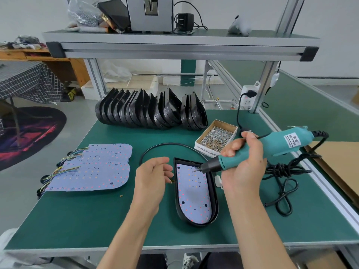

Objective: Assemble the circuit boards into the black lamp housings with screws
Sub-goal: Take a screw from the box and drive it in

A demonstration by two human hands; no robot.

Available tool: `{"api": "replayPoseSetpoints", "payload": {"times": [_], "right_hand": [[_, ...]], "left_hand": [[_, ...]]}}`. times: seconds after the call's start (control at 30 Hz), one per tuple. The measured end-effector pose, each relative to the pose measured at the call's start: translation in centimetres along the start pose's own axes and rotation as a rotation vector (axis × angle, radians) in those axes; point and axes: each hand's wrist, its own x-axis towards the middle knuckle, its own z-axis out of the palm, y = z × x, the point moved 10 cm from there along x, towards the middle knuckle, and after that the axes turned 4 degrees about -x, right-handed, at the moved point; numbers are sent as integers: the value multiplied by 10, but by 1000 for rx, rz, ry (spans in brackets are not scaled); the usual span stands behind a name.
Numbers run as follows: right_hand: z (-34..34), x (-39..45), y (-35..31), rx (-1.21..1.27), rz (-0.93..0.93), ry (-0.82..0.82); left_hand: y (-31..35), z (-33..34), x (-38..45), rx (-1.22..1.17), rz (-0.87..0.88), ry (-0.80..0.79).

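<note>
A: Why is the white LED circuit board [194, 193] lying inside the black teardrop lamp housing [213, 208]?
B: It's seated for screwing, just beyond the left hand [150, 182], whose fingers hang loosely curled, holding nothing

A: And the right hand [245, 164]?
B: Its fingers wrap the teal electric screwdriver [272, 147], tip poised over the board's top edge, with the cardboard box of screws [216, 137] within reach just past its knuckles

White board seated in my black housing

The pale LED-dotted circuit board [194, 193] lies flat inside the black teardrop plastic lamp housing [213, 195] (rounded end toward me) on green matting.
</note>
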Motion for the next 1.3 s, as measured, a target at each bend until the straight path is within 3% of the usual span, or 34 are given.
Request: {"api": "replayPoseSetpoints", "payload": {"times": [0.17,0.53,0.8,0.9,1.03,1.3], "right_hand": [[2,0,-5,23,14,-4],[7,-3,-13,175,69,-22],[8,-4,-16,199,71,-36],[7,-3,-17,205,69,-42],[7,-2,-17,202,65,-41],[9,-4,-15,215,75,-30]], "left_hand": [[0,10,-10,-138,-37,-110],[31,49,-36,-105,77,-359],[29,55,-42,-129,73,-322],[24,56,-42,-237,34,-337],[19,60,-45,-455,-82,-429],[17,72,-51,-389,-80,-576]]}}
